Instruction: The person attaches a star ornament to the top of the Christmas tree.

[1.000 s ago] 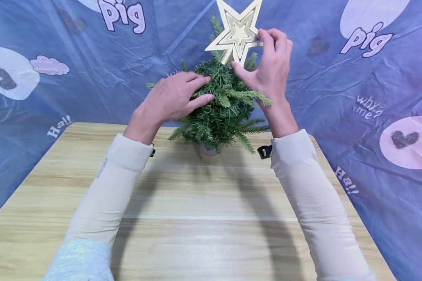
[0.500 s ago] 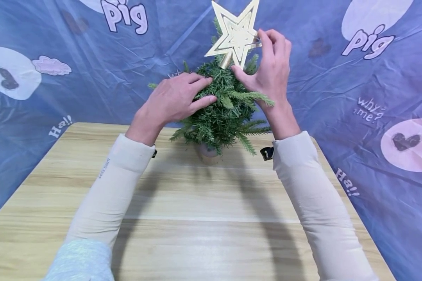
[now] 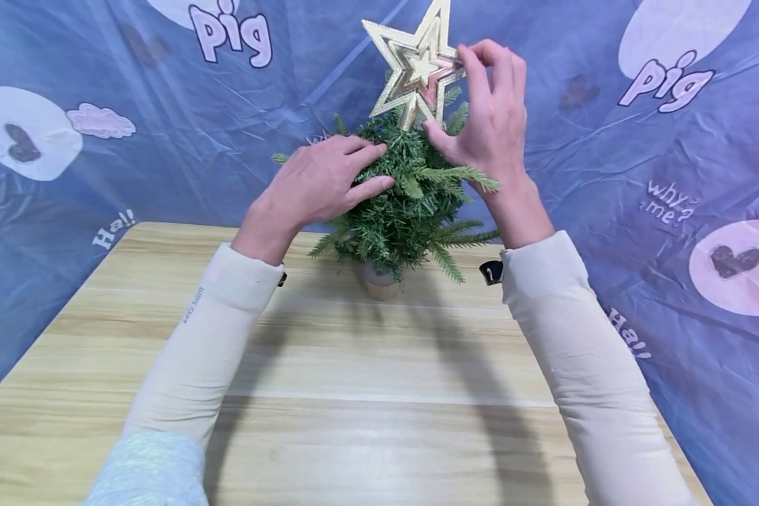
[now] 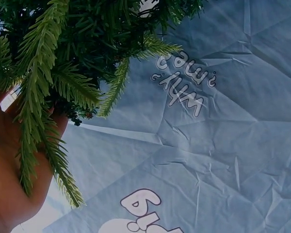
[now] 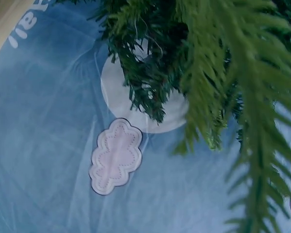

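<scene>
A gold star tree topper (image 3: 421, 68) stands at the tip of a small artificial Christmas tree (image 3: 405, 211), its short tube set down among the upper branches. My right hand (image 3: 490, 116) holds the star from the right, fingers at its right point and thumb by its lower point. From the left, my left hand (image 3: 322, 176) grips the tree's upper foliage between thumb and fingers; some fingers are hidden. In the left wrist view, branches (image 4: 36, 73) hang in front of part of the left hand (image 4: 14, 179). Long green sprigs (image 5: 252, 111) cover much of the right wrist view.
The tree's round base (image 3: 379, 284) stands on a pale wooden table (image 3: 367, 372) near its back edge. Behind and at both sides hangs a creased blue cloth (image 3: 329, 56) printed with words and cartoon shapes. One sprig (image 3: 462, 176) sticks out near the right wrist.
The star has turned, its left point tipping up, and its tube has straightened and sunk slightly into the treetop. My left hand keeps its place on the foliage. The head view has shifted a little.
</scene>
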`<state>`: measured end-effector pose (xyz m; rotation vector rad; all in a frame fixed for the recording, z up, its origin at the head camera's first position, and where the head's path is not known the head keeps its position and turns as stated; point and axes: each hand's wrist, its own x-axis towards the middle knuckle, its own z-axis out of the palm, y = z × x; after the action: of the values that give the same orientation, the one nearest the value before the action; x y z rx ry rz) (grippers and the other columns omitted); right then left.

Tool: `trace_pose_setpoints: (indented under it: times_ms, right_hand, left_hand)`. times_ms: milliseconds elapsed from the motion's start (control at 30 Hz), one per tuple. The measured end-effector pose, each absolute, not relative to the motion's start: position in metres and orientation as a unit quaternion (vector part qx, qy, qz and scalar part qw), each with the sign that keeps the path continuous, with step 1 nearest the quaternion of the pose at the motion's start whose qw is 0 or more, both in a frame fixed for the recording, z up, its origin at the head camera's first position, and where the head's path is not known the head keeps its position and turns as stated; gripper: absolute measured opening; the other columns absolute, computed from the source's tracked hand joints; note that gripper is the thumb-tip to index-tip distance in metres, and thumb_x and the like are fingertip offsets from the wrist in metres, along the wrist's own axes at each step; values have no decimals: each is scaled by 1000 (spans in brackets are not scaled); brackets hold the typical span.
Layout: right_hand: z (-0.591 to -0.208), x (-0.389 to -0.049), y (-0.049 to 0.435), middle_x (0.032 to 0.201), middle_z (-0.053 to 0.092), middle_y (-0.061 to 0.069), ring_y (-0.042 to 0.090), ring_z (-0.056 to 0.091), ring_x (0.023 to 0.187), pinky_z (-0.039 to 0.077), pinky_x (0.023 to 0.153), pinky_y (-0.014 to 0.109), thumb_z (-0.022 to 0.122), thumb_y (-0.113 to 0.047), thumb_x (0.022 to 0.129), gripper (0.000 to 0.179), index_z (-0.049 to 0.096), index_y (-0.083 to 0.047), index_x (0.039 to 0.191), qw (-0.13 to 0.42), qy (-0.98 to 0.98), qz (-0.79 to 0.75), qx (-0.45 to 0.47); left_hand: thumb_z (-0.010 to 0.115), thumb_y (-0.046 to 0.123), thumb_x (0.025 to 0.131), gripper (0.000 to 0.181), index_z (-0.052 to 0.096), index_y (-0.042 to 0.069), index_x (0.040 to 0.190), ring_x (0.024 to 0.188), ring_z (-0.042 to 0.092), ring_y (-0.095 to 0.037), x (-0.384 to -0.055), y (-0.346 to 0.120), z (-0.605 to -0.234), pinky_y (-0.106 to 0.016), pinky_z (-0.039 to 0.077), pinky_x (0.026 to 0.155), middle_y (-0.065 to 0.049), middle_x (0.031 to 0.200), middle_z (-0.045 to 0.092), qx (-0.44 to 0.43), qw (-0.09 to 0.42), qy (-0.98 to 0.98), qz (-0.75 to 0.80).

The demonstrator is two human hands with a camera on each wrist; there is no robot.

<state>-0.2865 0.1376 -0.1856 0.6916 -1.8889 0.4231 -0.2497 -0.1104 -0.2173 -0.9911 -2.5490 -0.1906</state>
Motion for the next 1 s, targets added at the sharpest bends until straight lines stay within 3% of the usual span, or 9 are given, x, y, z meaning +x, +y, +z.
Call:
trace_pose_setpoints:
  times_ms: [167, 367, 800, 1000]
  right_hand:
    - [-175, -292, 144, 127, 54, 26, 41, 45, 123, 22, 123, 37, 87, -17, 74, 73, 56, 9, 135, 525, -757, 133, 365]
    - [-166, -296, 145, 128, 53, 27, 44, 44, 124, 23, 122, 43, 83, -14, 77, 70, 54, 9, 137, 529, -723, 100, 434]
    - [-164, -293, 142, 129, 52, 27, 44, 43, 125, 21, 123, 45, 84, -14, 75, 74, 54, 8, 138, 513, -728, 90, 446]
    - [-171, -295, 147, 130, 53, 27, 45, 45, 122, 25, 122, 46, 84, -18, 77, 73, 54, 9, 137, 541, -715, 94, 432]
  left_hand:
    - [41, 59, 105, 66, 49, 12, 150, 130, 55, -35, -250, -109, -217, -53, 49, 104, -12, 145, 56, -356, 199, -910, -68]
    - [42, 58, 104, 66, 50, 12, 150, 129, 55, -35, -249, -109, -217, -53, 49, 103, -12, 144, 57, -357, 201, -910, -70]
    - [42, 58, 105, 66, 49, 12, 151, 131, 54, -35, -248, -111, -217, -53, 49, 103, -12, 145, 56, -350, 196, -913, -72]
    - [42, 60, 104, 67, 50, 12, 150, 131, 53, -35, -250, -109, -215, -53, 48, 105, -12, 146, 56, -352, 192, -912, -79]
